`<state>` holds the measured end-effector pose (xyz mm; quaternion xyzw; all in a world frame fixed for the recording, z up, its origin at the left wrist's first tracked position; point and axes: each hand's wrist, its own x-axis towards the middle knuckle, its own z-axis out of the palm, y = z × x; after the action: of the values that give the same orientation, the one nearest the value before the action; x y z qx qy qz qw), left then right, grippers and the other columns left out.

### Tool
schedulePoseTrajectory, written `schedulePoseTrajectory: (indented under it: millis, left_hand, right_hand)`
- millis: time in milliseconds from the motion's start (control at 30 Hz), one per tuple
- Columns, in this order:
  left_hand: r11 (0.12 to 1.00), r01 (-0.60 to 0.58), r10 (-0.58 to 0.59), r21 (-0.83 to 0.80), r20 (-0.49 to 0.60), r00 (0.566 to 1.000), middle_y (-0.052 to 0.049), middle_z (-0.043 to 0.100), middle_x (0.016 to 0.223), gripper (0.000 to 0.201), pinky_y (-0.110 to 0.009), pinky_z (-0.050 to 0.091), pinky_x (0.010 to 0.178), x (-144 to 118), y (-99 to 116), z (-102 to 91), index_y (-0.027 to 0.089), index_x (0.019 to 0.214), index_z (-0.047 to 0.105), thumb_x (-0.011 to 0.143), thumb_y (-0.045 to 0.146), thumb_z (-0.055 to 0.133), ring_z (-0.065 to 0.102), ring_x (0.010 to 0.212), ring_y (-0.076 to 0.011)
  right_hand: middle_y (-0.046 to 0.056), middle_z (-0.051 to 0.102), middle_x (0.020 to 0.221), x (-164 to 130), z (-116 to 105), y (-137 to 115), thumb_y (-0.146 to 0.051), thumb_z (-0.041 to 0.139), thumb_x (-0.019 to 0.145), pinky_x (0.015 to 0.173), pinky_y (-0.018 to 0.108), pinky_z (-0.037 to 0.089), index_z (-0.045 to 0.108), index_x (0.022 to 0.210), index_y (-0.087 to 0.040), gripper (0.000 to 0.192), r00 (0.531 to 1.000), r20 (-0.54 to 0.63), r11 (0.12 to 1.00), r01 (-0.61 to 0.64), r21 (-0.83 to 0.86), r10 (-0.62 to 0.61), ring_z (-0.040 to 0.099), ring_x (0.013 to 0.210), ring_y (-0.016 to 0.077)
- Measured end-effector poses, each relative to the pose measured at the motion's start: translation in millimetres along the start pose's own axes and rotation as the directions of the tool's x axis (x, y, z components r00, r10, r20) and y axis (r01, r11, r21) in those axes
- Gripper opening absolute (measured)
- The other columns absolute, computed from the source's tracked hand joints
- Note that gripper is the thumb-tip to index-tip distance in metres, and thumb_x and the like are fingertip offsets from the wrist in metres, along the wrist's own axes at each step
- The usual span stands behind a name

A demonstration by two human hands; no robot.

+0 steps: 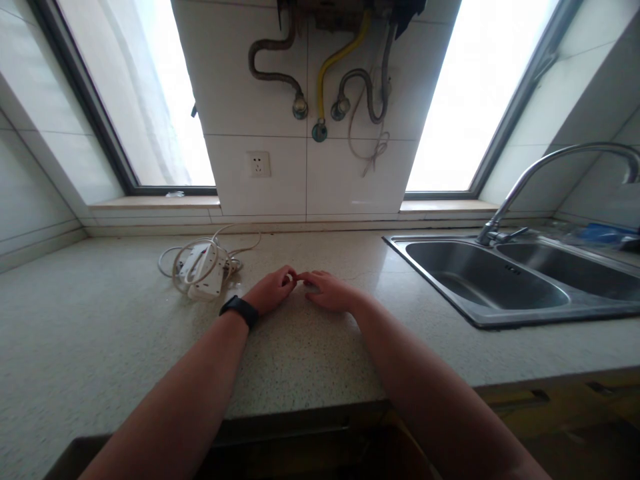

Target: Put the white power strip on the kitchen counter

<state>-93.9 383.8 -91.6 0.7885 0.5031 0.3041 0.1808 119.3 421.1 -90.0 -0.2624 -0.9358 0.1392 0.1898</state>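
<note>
— Speckled stone counter [90, 333] fills the view, with a steel sink [480, 313] set in at the right.
— And that white power strip [203, 270]?
— Coiled in its cord, just beside the left hand [270, 291].
— The right hand [327, 291]?
— Fingertips meet the left's on the counter — curled together; whether they pinch anything, I cannot tell.
</note>
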Motion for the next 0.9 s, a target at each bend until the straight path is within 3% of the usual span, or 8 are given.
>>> schedulePoseTrajectory:
  millis: [900]
  left_hand:
    - [1.000,0.027,-0.027,0.006,-0.003,1.000,-0.006,0.068,0.082,0.027,-0.029,0.042,0.067,1.2,-4.0,1.1,0.017,0.105,0.057,0.090,0.038,0.048,0.061,0.074,-0.0183]
  right_hand:
    - [0.009,0.062,0.115,-0.2,-0.8,-1.9,-0.018,0.060,0.083,0.101,0.039,0.036,0.047,0.137,-0.022,0.056,1.000,0.005,1.000,0.007,-0.007,-0.007,0.054,0.109,0.0217]
